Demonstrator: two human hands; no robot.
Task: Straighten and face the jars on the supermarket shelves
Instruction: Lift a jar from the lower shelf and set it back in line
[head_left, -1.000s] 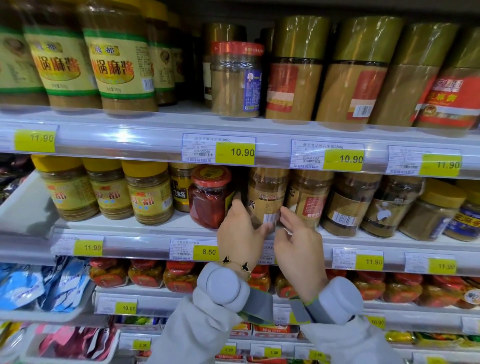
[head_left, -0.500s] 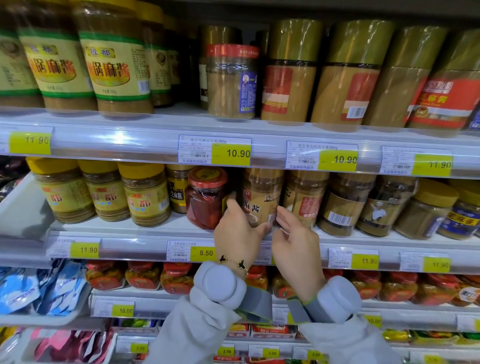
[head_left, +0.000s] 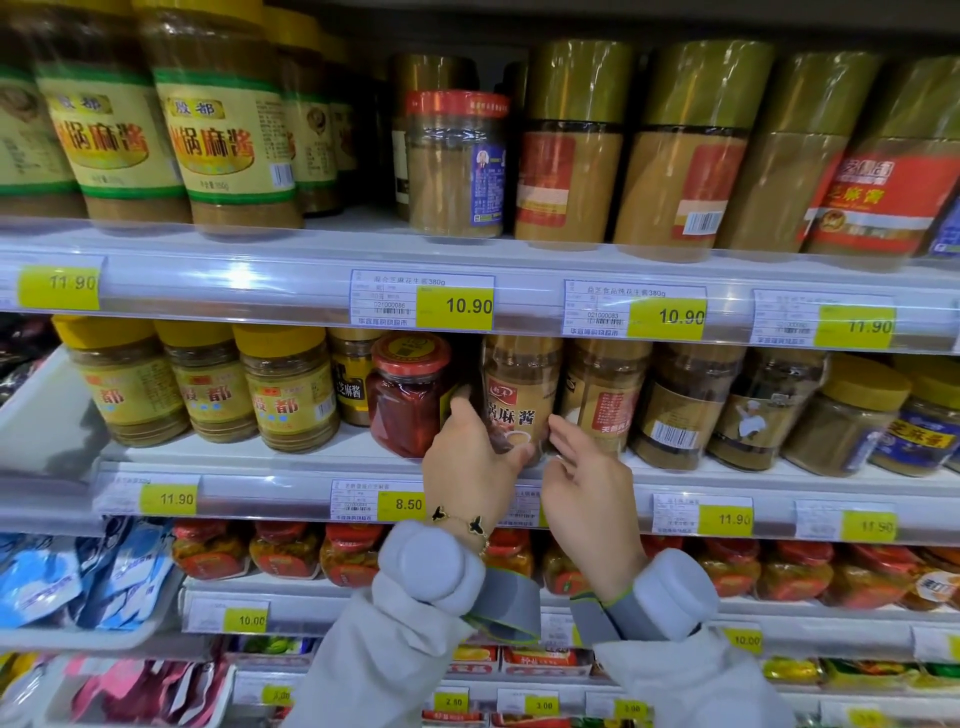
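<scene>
A tan sesame paste jar (head_left: 519, 389) stands on the middle shelf (head_left: 270, 457), its red-and-white label turned to the front. My left hand (head_left: 470, 457) grips its lower left side, thumb across the base. My right hand (head_left: 587, 478) touches its lower right side with the fingers spread. A red chili jar (head_left: 408, 395) stands just left of it. To the right are more brown paste jars (head_left: 602, 395), some with barcodes or side labels facing out.
Yellow-lidded jars (head_left: 285, 387) fill the middle shelf's left part. The upper shelf holds tall sesame paste jars (head_left: 223, 135) and a red-capped jar (head_left: 457, 166). Price tags (head_left: 454, 306) run along the shelf rails. Lower shelves carry red-lidded jars (head_left: 353, 551) and packets (head_left: 78, 577).
The tan jar has turned between my hands, so its front label with large characters now faces out. My hands stayed at its base.
</scene>
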